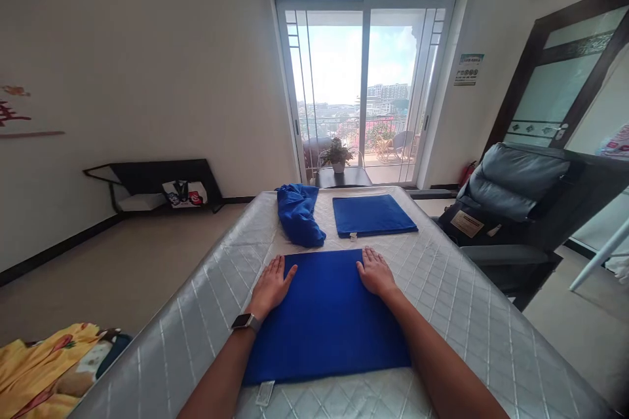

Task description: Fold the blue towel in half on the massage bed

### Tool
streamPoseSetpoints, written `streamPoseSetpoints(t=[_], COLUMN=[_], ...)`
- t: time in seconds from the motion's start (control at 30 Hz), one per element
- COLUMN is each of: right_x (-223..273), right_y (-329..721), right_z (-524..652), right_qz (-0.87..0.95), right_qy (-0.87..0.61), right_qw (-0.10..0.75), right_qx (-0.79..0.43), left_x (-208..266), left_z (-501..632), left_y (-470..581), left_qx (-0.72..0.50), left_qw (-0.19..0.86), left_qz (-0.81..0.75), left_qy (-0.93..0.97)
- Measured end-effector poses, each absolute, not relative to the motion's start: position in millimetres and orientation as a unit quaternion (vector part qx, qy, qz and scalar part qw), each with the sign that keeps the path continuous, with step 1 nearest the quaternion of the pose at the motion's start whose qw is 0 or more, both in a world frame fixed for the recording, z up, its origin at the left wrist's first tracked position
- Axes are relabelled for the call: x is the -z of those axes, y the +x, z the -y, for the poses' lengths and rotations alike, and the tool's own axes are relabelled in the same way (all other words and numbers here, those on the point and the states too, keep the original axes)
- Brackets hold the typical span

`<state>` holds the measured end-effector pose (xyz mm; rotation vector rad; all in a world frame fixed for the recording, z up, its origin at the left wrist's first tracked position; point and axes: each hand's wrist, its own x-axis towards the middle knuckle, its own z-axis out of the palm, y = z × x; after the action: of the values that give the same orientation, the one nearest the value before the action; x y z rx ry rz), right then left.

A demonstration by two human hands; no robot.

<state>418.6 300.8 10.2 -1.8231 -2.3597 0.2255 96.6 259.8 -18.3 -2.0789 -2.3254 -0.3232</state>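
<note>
A folded blue cloth (pixel 327 321) lies flat in front of me on the quilted silver-grey mattress (pixel 457 314), a white tag showing at its near left edge. My left hand (pixel 272 285) rests flat on its far left corner, fingers stretched out; a watch (pixel 244 321) is on that wrist. On the far right corner lies my right hand (pixel 376 270), palm down with fingers extended. Just beyond are a second flat folded blue cloth (pixel 374 215), at the right, and a crumpled blue cloth (pixel 299 215), at the left. Neither hand touches those two.
A dark grey recliner (pixel 521 190) with a black bag (pixel 469 222) stands right of the mattress. At the left wall is a low black rack (pixel 162 177). Yellow patterned fabric (pixel 54 366) lies at the lower left. A potted plant (pixel 338 154) stands before the sliding glass door.
</note>
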Motion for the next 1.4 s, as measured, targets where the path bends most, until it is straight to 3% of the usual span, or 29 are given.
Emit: streamPoseSetpoints(t=[0.53,0.87,1.2,1.4], right_x=[-26.1,-14.1,-8.5,-1.5], right_y=[413.4,423.8,425.3,428.3], right_z=[-275.5,-236.5,-236.9,-239.1], right_qz=[0.797,0.780,0.799,0.808], right_qy=[-0.601,-0.614,-0.594,-0.581], right_qw=[0.040,0.062,0.067,0.073], right_qx=[-0.037,-0.101,-0.074,-0.066], left_x=[16.6,6.7,-16.8,-6.4], left_z=[-254.0,-243.6,-233.1,-230.5], left_y=[95.1,100.6,270.5,302.0], left_qx=[0.111,0.153,0.160,0.139], left_qw=[0.024,0.085,-0.010,-0.036], left_qz=[0.730,0.707,0.498,0.543], left_qy=[-0.674,-0.685,-0.852,-0.828])
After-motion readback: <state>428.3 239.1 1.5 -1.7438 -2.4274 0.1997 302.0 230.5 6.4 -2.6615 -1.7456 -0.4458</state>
